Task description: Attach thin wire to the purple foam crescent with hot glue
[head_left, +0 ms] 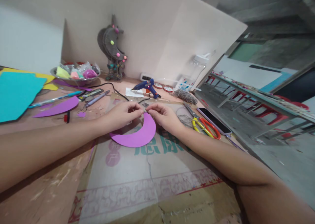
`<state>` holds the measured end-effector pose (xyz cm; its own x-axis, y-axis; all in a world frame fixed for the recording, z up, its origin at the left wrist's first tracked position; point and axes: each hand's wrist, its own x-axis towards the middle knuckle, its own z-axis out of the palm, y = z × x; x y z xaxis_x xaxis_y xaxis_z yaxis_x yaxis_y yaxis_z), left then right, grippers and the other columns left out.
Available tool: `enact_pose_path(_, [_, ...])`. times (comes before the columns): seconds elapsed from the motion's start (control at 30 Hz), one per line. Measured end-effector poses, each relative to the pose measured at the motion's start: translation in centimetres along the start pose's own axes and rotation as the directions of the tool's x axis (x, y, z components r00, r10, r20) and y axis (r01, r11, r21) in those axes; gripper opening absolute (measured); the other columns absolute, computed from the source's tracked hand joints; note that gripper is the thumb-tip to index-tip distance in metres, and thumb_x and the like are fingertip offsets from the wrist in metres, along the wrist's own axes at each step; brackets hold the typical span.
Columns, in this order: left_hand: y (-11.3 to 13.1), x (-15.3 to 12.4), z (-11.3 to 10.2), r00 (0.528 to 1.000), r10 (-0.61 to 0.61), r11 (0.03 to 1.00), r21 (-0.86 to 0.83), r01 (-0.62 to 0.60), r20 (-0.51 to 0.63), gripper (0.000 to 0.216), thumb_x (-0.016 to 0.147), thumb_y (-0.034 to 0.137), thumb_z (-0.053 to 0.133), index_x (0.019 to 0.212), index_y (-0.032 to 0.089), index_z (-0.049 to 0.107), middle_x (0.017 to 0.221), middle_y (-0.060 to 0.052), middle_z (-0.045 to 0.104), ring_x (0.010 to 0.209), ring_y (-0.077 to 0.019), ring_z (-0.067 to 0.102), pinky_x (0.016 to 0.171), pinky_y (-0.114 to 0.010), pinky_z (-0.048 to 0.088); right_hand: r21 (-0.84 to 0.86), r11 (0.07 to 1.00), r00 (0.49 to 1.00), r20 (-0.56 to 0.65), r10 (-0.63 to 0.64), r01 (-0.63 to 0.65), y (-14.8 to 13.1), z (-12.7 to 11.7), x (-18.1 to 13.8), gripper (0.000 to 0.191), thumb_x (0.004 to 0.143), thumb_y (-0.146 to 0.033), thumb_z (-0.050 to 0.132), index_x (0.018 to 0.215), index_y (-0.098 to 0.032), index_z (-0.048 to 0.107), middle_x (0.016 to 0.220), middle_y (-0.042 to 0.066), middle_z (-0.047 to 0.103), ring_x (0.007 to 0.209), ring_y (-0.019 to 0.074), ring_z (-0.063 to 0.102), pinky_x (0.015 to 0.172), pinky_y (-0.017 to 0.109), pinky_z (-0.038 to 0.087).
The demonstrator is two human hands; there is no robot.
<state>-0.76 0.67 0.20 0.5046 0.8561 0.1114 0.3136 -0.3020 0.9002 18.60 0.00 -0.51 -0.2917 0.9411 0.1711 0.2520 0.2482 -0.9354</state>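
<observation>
A purple paper crescent (137,137) stands over the printed cardboard, its upper tip between my two hands. My left hand (129,111) is closed in a pinch at that tip, from the left. From the other side my right hand (161,115) pinches the same tip, thumb against fingertips. Whether yarn is also between the fingers is too small to tell. A thin grey strand (149,168) runs below the crescent across the cardboard (118,181). Just behind the fingers lie dark pointed metal tips (145,104).
A blue glue gun (147,87) stands behind my hands. To the right are grey yarn (185,96), scissors (203,125) and a phone (214,120). On the left lie pens (97,98), purple scraps (59,107) and a bowl (76,81). A grey moon ornament (112,45) is at the back.
</observation>
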Motion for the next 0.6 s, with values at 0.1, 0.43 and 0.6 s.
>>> enact_pose_path(0.1, [-0.08,0.05,0.03,1.0,0.022,1.0,0.004,-0.022,0.0,0.021,0.084,0.035,0.052,0.082,0.016,0.061,0.065,0.0,0.061,0.057,-0.0111,0.054,0.051,-0.02,0.039,0.087,0.996,1.0,0.01,0.006,-0.006,-0.06,0.07,0.01,0.021,0.081,-0.027,0.058,0.1,-0.021,0.054,0.077,-0.003,0.062,0.04,0.0028,0.039,0.035,0.017,0.028])
enact_pose_path(0.43, [-0.03,-0.06,0.0,1.0,0.007,0.999,0.034,-0.007,-0.007,0.024,0.083,0.038,0.051,0.084,0.017,0.062,0.067,-0.001,0.061,0.057,-0.0119,0.054,0.049,-0.02,0.038,0.082,0.996,0.994,0.104,0.02,-0.029,-0.34,-0.15,-0.21,0.018,0.085,-0.035,0.054,0.097,-0.022,0.056,0.061,-0.005,0.05,0.043,0.0057,0.04,0.04,0.019,0.032])
enact_pose_path(0.6, [0.02,-0.1,0.01,1.0,-0.01,0.999,0.045,0.01,-0.006,0.025,0.083,0.039,0.051,0.084,0.017,0.061,0.066,-0.001,0.061,0.054,-0.0117,0.053,0.045,-0.02,0.035,0.073,0.996,0.987,0.156,0.045,-0.057,-0.33,-0.17,-0.11,0.023,0.082,-0.034,0.059,0.101,-0.022,0.057,0.058,-0.006,0.051,0.044,0.0064,0.041,0.041,0.019,0.032])
